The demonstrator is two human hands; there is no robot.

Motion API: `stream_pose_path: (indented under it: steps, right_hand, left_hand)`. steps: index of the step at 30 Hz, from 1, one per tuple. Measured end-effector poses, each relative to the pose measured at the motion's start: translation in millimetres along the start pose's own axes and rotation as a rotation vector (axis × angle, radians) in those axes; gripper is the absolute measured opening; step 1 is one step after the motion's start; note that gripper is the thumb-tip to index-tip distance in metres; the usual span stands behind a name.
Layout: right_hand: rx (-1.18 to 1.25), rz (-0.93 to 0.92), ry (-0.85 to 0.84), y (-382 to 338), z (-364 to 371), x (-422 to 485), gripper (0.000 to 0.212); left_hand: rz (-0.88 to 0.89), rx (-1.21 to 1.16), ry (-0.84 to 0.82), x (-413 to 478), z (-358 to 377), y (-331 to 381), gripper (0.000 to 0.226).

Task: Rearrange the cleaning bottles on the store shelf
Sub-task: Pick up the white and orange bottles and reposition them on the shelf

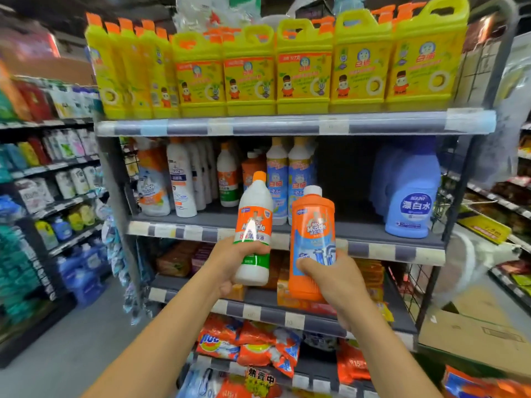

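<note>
A person faces a store shelf (287,229), holding 2 bottles upright just in front of its middle tier. The left hand (230,262) is wrapped around a white bottle (254,225) with an orange cap. The right hand (334,278) is wrapped around an orange bottle (311,234) with a white cap.

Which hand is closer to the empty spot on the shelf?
Right. The right hand holds the orange bottle just below the bare gap; the left hand's white bottle fronts stocked bottles.
</note>
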State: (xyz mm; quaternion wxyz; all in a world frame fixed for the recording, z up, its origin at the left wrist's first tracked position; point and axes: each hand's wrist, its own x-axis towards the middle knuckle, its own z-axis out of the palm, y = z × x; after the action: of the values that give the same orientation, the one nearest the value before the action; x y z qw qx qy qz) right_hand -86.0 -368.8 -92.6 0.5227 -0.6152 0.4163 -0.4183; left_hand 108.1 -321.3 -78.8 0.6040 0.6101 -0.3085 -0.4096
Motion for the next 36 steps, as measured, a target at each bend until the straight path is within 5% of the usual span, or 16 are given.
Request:
stream_pose_path:
  steps: [4, 11, 18, 36]
  right_hand:
    - [-0.033, -0.002, -0.011, 6, 39, 13, 0.023]
    - [-0.041, 0.012, -0.04, 0, 110, 52, 0.049]
    - [-0.054, -0.063, 0.051, -10, 162, 102, 0.032]
    - [-0.255, -0.234, 0.303, -7, 224, 222, 0.058]
  left_hand:
    - [0.029, 0.066, 0.045, 8, -37, -5, 0.034]
    - [0.086, 0.153, 0.093, 59, -95, 13, 0.038]
    - [0.092, 0.188, 0.09, 125, -133, 35, 0.037]
    - [0.298, 0.291, 0.045, 251, -155, 43, 0.058]
